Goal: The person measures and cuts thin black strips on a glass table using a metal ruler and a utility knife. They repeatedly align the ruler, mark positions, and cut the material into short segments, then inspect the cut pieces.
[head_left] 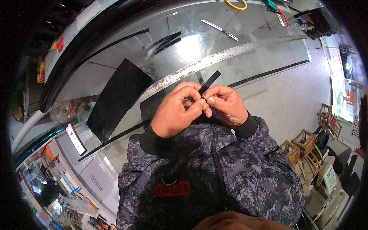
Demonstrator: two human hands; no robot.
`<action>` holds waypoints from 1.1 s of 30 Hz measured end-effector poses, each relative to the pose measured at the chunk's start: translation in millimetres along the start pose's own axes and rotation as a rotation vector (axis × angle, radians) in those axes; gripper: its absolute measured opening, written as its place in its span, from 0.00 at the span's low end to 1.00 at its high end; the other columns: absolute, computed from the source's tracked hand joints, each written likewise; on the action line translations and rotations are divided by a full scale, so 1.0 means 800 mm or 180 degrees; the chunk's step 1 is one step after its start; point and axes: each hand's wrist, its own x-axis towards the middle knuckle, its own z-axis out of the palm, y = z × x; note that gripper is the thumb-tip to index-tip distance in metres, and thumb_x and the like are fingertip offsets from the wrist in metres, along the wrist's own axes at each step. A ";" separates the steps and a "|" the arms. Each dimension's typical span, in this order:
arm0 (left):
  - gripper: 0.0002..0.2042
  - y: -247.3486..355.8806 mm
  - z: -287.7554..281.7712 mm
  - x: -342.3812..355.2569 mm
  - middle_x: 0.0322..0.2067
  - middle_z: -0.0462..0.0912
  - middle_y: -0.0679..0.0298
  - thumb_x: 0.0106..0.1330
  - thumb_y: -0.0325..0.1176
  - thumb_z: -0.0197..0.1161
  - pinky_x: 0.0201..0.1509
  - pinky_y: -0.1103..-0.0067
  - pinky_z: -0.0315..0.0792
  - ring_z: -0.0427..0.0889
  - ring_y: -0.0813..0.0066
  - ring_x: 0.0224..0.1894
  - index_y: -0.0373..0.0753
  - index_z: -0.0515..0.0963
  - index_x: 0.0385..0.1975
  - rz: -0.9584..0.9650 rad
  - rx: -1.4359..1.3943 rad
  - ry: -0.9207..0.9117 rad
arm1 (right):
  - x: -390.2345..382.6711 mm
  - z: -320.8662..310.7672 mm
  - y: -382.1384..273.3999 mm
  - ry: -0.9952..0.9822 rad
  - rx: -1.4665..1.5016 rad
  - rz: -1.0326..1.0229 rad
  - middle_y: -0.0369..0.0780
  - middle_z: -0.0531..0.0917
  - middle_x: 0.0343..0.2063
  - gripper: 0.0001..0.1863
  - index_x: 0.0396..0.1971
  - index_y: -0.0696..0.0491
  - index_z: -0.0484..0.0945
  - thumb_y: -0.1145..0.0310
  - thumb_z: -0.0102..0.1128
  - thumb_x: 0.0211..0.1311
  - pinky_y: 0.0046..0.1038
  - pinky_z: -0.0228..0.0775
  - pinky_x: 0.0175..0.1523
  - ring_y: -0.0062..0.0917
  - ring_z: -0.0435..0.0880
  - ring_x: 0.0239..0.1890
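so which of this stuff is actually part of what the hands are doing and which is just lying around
In use:
- left hand
- right hand
- thin black strip pinched between both hands' fingertips

Lying about:
- long metal ruler
- large black sheet
- craft knife
- yellow tape roll
- phone
- glass counter

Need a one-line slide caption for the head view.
Both hands, left hand and right hand, pinch a narrow black strip above a glass counter with a long metal ruler.
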 end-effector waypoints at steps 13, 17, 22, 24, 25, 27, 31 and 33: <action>0.07 0.005 0.000 0.002 0.52 0.74 0.55 0.67 0.28 0.65 0.45 0.78 0.79 0.82 0.74 0.44 0.31 0.77 0.33 -0.0033 -0.0013 -0.0029 | 0.001 -0.003 0.000 -0.0014 -0.0020 0.0007 0.41 0.84 0.33 0.05 0.40 0.61 0.80 0.76 0.60 0.68 0.22 0.77 0.38 0.20 0.82 0.31; 0.06 0.008 0.001 0.000 0.51 0.75 0.55 0.67 0.27 0.64 0.44 0.79 0.79 0.82 0.75 0.42 0.31 0.77 0.33 0.0013 0.0005 0.0022 | 0.001 -0.003 0.000 -0.0011 -0.0117 -0.0048 0.40 0.84 0.33 0.05 0.40 0.61 0.80 0.76 0.61 0.68 0.22 0.77 0.38 0.20 0.82 0.31; 0.05 0.011 0.004 -0.001 0.49 0.77 0.55 0.66 0.26 0.65 0.41 0.79 0.77 0.82 0.75 0.39 0.31 0.78 0.33 0.0183 0.0317 0.0145 | -0.004 -0.003 -0.006 0.0108 -0.0373 0.0092 0.38 0.84 0.33 0.05 0.40 0.59 0.79 0.75 0.62 0.67 0.21 0.77 0.39 0.18 0.82 0.31; 0.04 0.014 0.006 -0.001 0.49 0.78 0.56 0.66 0.25 0.65 0.40 0.79 0.77 0.81 0.75 0.38 0.31 0.78 0.34 0.0401 0.0741 0.0181 | -0.002 -0.003 -0.007 0.0014 -0.0419 0.0100 0.37 0.83 0.34 0.05 0.41 0.58 0.79 0.74 0.61 0.68 0.21 0.76 0.39 0.18 0.82 0.32; 0.04 0.016 0.007 -0.001 0.49 0.78 0.56 0.66 0.25 0.65 0.40 0.80 0.76 0.81 0.74 0.38 0.32 0.78 0.34 0.0392 0.0791 0.0173 | -0.004 -0.004 -0.008 -0.0018 -0.0488 0.0059 0.37 0.83 0.34 0.06 0.41 0.58 0.79 0.73 0.61 0.68 0.21 0.76 0.38 0.18 0.82 0.32; 0.03 0.020 0.011 0.000 0.48 0.78 0.56 0.66 0.25 0.65 0.40 0.79 0.76 0.81 0.72 0.37 0.32 0.78 0.34 0.0505 0.0995 0.0201 | -0.005 -0.004 -0.010 -0.0071 -0.0588 -0.0043 0.35 0.83 0.34 0.06 0.41 0.58 0.79 0.72 0.61 0.68 0.20 0.75 0.38 0.17 0.81 0.32; 0.04 0.024 0.016 0.002 0.49 0.78 0.55 0.66 0.27 0.65 0.47 0.76 0.73 0.80 0.68 0.44 0.33 0.79 0.34 0.0360 0.1093 0.0219 | -0.006 -0.003 -0.012 -0.0044 -0.0652 -0.0185 0.33 0.80 0.29 0.06 0.38 0.57 0.78 0.71 0.61 0.66 0.20 0.72 0.37 0.15 0.79 0.30; 0.05 0.023 0.016 0.000 0.50 0.78 0.55 0.67 0.28 0.65 0.53 0.75 0.72 0.78 0.67 0.51 0.33 0.79 0.35 0.0027 0.0934 0.0169 | -0.006 -0.002 -0.010 -0.0069 -0.0610 -0.0236 0.34 0.80 0.28 0.05 0.36 0.56 0.77 0.71 0.60 0.64 0.19 0.70 0.35 0.15 0.77 0.29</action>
